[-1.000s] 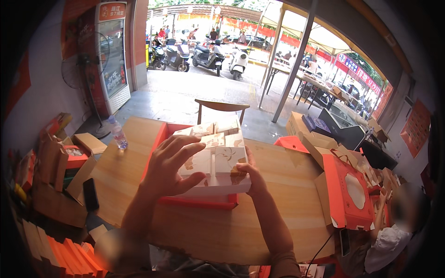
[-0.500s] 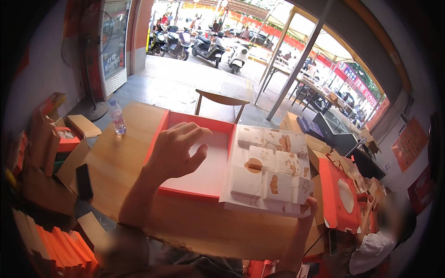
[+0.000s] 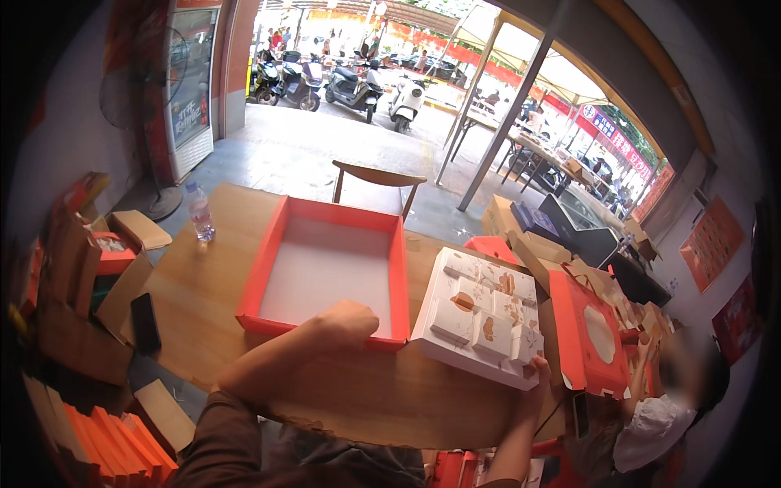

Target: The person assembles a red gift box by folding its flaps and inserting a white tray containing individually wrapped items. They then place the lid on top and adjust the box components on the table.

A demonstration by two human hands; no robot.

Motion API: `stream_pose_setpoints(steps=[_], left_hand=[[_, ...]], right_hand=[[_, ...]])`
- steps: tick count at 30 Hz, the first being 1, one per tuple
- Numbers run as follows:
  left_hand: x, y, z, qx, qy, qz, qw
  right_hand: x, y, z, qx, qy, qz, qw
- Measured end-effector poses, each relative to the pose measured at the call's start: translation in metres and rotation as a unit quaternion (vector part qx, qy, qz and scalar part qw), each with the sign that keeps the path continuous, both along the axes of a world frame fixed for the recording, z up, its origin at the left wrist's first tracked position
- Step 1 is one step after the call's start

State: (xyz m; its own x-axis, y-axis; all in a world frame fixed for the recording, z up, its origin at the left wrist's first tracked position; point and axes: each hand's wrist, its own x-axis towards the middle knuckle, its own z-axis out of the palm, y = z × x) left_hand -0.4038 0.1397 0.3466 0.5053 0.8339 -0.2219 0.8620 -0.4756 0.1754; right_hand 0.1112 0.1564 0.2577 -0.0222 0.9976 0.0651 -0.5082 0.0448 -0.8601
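An open red box (image 3: 329,260) with a pale inner bottom lies on the wooden table in front of me. Above its near wall, close to the near right corner, my left hand (image 3: 348,321) is closed with the fingers curled in. What those fingers hold, if anything, is hidden. To the right of the box is a white tray (image 3: 451,362) filled with several small white packages (image 3: 488,305) printed with brown patterns. My right hand (image 3: 537,368) grips the tray at its near right corner. The tray's left corner sits close beside the red box.
A water bottle (image 3: 200,213) and a phone (image 3: 146,324) are on the table's left. A chair (image 3: 378,179) stands beyond the far edge. At right, another person (image 3: 659,431) sits by a red box lid with a round window (image 3: 587,333). Cardboard cartons (image 3: 77,260) crowd the left.
My left hand has come down from over the middle of the red box to its near wall, its fingers curling in. The tray in my right hand has moved nearer and lower.
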Motion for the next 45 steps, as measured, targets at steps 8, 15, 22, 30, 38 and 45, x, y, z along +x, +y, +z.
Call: stream_pose_setpoints(steps=[8,15,22,30,38,45], left_hand=[[-0.03,0.017,0.006,0.005,0.055,0.112,0.992],[-0.028,0.028,-0.007,-0.035,0.059,0.098,0.993],[-0.025,0.032,-0.01,-0.037,0.038,0.088,0.995],[-0.025,0.052,-0.048,0.06,-0.043,0.052,0.996],[-0.046,0.011,0.016,0.015,0.017,0.148,0.989],[-0.049,0.031,0.005,-0.024,0.037,0.114,0.992]], right_hand=[[0.001,0.016,0.017,-0.017,-0.097,0.022,0.995],[0.04,0.068,-0.001,-0.027,-0.263,0.062,0.962],[0.011,0.067,0.017,-0.006,-0.436,-0.064,0.898],[-0.135,-0.012,0.05,0.376,-0.692,-0.128,0.603],[-0.165,0.016,0.001,0.466,-0.73,-0.057,0.497],[-0.13,0.029,0.016,0.402,-0.745,-0.094,0.524]])
